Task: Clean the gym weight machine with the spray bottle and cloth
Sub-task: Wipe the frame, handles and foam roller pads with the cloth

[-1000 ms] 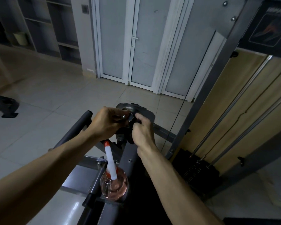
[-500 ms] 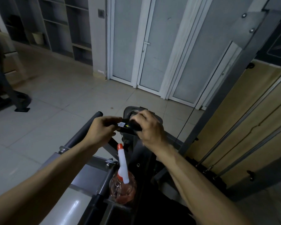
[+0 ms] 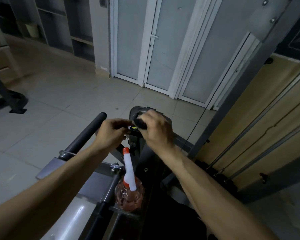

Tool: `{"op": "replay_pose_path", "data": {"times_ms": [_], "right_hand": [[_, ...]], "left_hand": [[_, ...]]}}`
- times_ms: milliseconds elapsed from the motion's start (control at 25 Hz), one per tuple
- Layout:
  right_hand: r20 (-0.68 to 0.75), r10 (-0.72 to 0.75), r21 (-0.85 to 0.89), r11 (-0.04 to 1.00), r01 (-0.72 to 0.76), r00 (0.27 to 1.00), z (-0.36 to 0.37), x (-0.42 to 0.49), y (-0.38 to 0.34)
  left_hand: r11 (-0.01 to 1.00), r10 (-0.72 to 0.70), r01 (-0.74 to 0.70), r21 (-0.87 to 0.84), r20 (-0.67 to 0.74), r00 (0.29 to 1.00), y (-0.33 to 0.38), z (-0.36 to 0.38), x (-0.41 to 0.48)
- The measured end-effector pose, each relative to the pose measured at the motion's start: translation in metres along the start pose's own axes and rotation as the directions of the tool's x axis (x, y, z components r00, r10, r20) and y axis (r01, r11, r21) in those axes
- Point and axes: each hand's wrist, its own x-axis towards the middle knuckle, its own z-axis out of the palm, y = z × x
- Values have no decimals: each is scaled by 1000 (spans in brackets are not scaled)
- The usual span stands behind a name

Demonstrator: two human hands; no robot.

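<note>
A clear spray bottle [image 3: 129, 191] with pink liquid, a white neck and a red tip stands upright on the weight machine's grey frame [image 3: 100, 181], below my hands. My right hand [image 3: 157, 130] grips a dark wad [image 3: 139, 122] that looks like the cloth, held against the top of the machine's black head piece [image 3: 137, 111]. Just to its left, my left hand [image 3: 111, 134] has its fingers curled round the labelled black bracket [image 3: 134, 131]. The two hands are almost touching.
A padded black handle bar [image 3: 87, 135] angles up on the left. The machine's upright [image 3: 235, 94], guide rods [image 3: 260, 129] and cable stand to the right, with the weight stack [image 3: 220, 174] below. Tiled floor, white doors and shelves lie beyond.
My right hand has come from beside the head piece to over its top with the dark wad. My left hand stays on the bracket. The bottle has not moved.
</note>
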Motion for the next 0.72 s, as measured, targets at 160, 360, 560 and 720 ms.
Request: {"op": "replay_pose_path", "data": {"times_ms": [160,360,560,720], "right_hand": [[231,476,549,656,-517,849,-8,23,5],[64,679,446,637,-629,732,25,-61,26],[116,972,568,103,-817,203,35,-55,26],[662,748,695,-591,-408,45,3,4,-30]], "left_hand": [[1000,-13,13,-9,32,999,-5,6,-2],[999,-47,47,0,47,998,-14,3,-7],[998,-61,58,31,110,992,-23,5,-12],[990,-124,130,-52,100,987,-15,2,-21]]}}
